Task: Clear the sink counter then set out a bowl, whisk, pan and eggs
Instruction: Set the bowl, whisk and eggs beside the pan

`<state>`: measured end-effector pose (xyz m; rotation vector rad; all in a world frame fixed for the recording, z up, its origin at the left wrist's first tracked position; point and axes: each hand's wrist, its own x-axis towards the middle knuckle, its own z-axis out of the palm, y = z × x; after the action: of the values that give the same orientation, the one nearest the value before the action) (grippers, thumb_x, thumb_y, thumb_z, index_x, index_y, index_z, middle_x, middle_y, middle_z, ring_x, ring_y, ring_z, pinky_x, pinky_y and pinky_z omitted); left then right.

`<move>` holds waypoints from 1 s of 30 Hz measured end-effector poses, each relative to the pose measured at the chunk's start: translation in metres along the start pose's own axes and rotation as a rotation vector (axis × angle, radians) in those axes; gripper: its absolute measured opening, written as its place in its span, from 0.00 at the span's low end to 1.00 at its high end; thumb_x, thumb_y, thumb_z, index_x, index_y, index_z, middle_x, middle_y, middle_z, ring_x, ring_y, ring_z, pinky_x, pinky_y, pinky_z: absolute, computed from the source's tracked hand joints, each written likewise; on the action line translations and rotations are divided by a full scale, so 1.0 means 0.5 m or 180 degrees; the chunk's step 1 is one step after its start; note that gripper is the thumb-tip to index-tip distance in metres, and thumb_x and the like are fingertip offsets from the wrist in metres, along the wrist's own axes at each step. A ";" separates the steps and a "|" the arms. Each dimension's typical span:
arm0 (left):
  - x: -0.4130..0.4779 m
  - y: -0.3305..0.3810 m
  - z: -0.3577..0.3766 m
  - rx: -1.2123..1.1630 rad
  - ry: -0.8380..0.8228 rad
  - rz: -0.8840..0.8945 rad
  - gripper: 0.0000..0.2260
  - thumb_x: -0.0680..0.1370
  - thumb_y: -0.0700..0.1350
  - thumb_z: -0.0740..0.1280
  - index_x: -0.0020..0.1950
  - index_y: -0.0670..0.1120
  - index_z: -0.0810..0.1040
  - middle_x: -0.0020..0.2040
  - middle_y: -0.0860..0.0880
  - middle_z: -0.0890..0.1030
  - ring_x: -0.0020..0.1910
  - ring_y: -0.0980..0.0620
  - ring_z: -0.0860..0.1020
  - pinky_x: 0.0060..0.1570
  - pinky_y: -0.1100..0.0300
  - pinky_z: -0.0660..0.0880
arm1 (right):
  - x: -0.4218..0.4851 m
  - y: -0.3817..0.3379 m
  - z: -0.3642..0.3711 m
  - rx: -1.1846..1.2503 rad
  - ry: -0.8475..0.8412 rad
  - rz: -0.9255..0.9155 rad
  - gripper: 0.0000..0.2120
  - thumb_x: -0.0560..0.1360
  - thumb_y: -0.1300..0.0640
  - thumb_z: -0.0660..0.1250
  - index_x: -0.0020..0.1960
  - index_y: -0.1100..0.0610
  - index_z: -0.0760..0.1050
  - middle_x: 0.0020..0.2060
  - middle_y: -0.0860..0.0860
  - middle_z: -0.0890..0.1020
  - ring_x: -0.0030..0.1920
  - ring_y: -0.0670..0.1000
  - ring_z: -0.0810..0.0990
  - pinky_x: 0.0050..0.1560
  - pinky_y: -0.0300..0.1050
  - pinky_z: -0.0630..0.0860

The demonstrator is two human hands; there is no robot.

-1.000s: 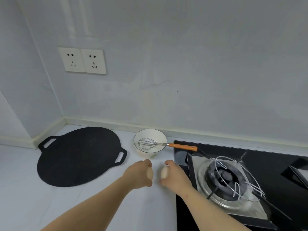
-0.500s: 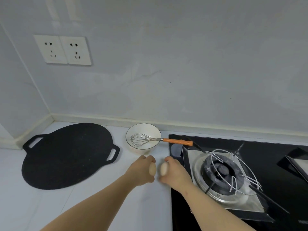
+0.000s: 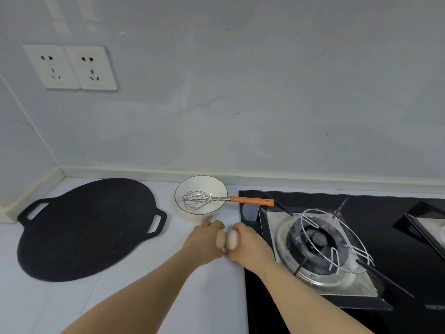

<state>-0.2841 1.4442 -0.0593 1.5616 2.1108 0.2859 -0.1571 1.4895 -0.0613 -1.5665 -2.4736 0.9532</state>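
eggs (image 3: pixel 220 239) closer together | hands (image 3: pixel 204 245) beside hob (image 3: pixel 375 203) edge | pan (image 3: pixel 91 227) well left

Black pan (image 3: pixel 84 227) lies left of white bowl (image 3: pixel 204 185) holding whisk (image 3: pixel 231 199); two pale eggs (image 3: pixel 232 239) held just nearer.

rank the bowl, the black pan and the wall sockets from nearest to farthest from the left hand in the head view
From the left hand, which grips an egg:
1. Bowl, just ahead of it.
2. Black pan, lying flat off to its left.
3. Wall sockets, high up, far left.
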 end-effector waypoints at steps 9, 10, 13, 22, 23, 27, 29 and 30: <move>-0.002 -0.004 0.004 -0.0028 -0.0007 0.0006 0.31 0.72 0.43 0.69 0.72 0.50 0.61 0.71 0.46 0.62 0.68 0.45 0.67 0.61 0.59 0.67 | -0.002 -0.002 0.000 0.0041 -0.0061 0.0027 0.29 0.69 0.52 0.69 0.67 0.49 0.63 0.62 0.49 0.70 0.59 0.53 0.75 0.55 0.48 0.74; -0.005 -0.004 0.003 -0.0055 -0.0019 0.0007 0.32 0.72 0.43 0.69 0.73 0.50 0.60 0.71 0.46 0.62 0.67 0.45 0.67 0.61 0.60 0.67 | -0.005 -0.002 0.000 0.0071 -0.0065 0.0040 0.31 0.69 0.52 0.69 0.68 0.49 0.62 0.64 0.49 0.69 0.60 0.53 0.74 0.56 0.48 0.74; -0.021 -0.009 -0.006 -0.0103 -0.0015 0.0006 0.34 0.71 0.43 0.70 0.74 0.48 0.58 0.70 0.46 0.63 0.66 0.45 0.68 0.61 0.59 0.67 | -0.019 -0.005 -0.004 0.0223 -0.0050 0.0070 0.35 0.68 0.52 0.71 0.71 0.48 0.58 0.67 0.49 0.64 0.63 0.52 0.72 0.59 0.49 0.73; -0.135 -0.050 -0.051 -0.0261 0.0400 -0.0115 0.33 0.72 0.44 0.69 0.74 0.49 0.58 0.69 0.47 0.65 0.64 0.48 0.70 0.55 0.59 0.71 | -0.102 -0.094 -0.017 0.0110 0.0250 -0.0237 0.27 0.72 0.56 0.66 0.70 0.49 0.62 0.65 0.51 0.64 0.62 0.53 0.72 0.55 0.44 0.73; -0.150 -0.058 -0.057 -0.0261 0.0456 -0.0149 0.32 0.72 0.44 0.69 0.73 0.49 0.59 0.69 0.47 0.65 0.64 0.49 0.70 0.55 0.60 0.71 | -0.111 -0.109 -0.014 0.0097 0.0260 -0.0325 0.27 0.72 0.56 0.66 0.70 0.49 0.62 0.66 0.50 0.64 0.63 0.53 0.71 0.57 0.43 0.72; -0.227 -0.115 -0.088 -0.0272 0.0725 -0.0425 0.29 0.74 0.45 0.67 0.73 0.50 0.61 0.69 0.48 0.66 0.65 0.47 0.69 0.59 0.58 0.71 | -0.153 -0.190 0.024 0.0158 0.0114 -0.0691 0.27 0.73 0.54 0.67 0.69 0.49 0.63 0.65 0.48 0.65 0.63 0.50 0.71 0.55 0.39 0.71; -0.270 -0.153 -0.103 -0.0236 0.0844 -0.0599 0.27 0.74 0.46 0.67 0.72 0.50 0.63 0.67 0.48 0.69 0.64 0.47 0.69 0.60 0.56 0.71 | -0.171 -0.228 0.055 0.0227 -0.0048 -0.0834 0.26 0.72 0.55 0.67 0.68 0.49 0.64 0.65 0.48 0.66 0.61 0.49 0.73 0.57 0.44 0.74; -0.297 -0.174 -0.109 -0.0240 0.0910 -0.0687 0.26 0.74 0.46 0.66 0.71 0.50 0.64 0.67 0.49 0.69 0.64 0.48 0.69 0.61 0.56 0.71 | -0.178 -0.248 0.075 0.0204 -0.0119 -0.0923 0.26 0.72 0.55 0.67 0.68 0.49 0.64 0.65 0.48 0.66 0.61 0.49 0.73 0.58 0.44 0.73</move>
<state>-0.3516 1.2835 -0.0124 1.2983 2.4321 0.5324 -0.2267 1.3617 -0.0025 -1.1390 -2.5714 1.0083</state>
